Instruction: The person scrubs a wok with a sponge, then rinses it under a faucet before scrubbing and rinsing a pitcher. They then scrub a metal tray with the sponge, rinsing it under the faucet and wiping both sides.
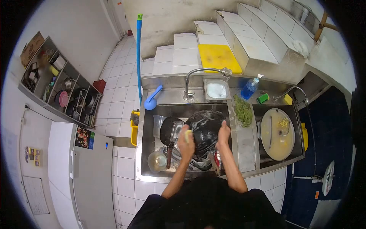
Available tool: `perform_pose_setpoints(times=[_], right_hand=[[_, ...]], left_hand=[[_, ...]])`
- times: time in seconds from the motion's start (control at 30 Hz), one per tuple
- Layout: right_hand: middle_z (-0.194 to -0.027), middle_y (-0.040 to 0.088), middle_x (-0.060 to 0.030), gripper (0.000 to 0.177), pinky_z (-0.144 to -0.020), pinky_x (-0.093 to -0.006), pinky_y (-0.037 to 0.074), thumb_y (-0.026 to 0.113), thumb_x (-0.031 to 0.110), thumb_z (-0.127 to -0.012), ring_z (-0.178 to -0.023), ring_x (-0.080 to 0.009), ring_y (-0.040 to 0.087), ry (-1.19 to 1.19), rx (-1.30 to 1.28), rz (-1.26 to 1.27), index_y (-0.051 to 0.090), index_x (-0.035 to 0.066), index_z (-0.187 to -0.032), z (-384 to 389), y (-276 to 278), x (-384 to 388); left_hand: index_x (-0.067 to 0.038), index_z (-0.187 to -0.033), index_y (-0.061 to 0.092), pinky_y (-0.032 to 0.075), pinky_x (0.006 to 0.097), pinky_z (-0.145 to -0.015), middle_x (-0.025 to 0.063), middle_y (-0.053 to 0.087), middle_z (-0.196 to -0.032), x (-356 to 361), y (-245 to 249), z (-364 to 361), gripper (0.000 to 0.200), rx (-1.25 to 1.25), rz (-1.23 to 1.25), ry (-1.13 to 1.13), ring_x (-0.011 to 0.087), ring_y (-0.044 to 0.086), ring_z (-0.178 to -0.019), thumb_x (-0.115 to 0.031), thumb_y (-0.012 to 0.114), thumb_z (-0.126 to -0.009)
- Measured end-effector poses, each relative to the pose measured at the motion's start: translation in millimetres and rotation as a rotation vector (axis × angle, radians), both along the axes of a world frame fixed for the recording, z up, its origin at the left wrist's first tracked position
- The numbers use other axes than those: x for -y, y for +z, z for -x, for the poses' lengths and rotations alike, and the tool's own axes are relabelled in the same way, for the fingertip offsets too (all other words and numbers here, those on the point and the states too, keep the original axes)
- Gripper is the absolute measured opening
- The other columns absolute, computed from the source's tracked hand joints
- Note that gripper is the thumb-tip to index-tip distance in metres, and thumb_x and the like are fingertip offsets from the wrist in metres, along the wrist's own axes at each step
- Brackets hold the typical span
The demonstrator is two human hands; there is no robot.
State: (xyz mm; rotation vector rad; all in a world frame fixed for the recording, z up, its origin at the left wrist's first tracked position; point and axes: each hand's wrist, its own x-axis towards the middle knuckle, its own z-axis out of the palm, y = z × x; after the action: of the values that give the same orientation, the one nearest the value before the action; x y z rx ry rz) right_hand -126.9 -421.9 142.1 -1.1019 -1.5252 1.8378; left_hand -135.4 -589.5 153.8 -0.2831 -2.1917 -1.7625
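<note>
Dipper point(151, 104) first, blue, lying on the steel bench point(171, 100) behind the left sink point(139, 156), likely parked there to be staying within reach. Down inside, a clear jug point(153, 158) is sitting low, and a dark frying pan point(167, 131) is lying beyond it, brown handle pointing toward the person, seemingly pushed aside to be leaving room. Here's the left hand point(185, 144), fingers curling round what looks like a pale sponge point(188, 134), though blur is making that hard to confirm. Beside it, the big black pan point(206, 129) is filling the sink's right half, foam streaking its surface, and the right hand point(224, 135) is gripping its right edge, apparently steadying it against rubbing. Moving right, leafy greens point(243, 110) are resting between the sinks, perhaps staying clear of the suds; a soap bottle point(249, 89) is standing just behind, handy for either sink.
</note>
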Motion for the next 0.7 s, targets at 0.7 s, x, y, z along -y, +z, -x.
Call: perform_pose_setpoints(times=[0.7], right_hand=[[-0.057, 0.048, -0.0184, 0.046, -0.056, -0.0393, 0.038, 0.047, 0.029, -0.099, -0.053, -0.022, 0.042, 0.313, 0.03, -0.71, 0.051, -0.007, -0.07, -26.4, 50.0, 58.6]], left_hand=[[0.0, -0.117, 0.061, 0.044, 0.0353, -0.095, 0.0176, 0.064, -0.114, -16.7, 33.2, 21.6, 0.03, -0.068, -0.028, -0.167, 0.0298, 0.061, -0.105, -0.015, 0.058, -0.092]])
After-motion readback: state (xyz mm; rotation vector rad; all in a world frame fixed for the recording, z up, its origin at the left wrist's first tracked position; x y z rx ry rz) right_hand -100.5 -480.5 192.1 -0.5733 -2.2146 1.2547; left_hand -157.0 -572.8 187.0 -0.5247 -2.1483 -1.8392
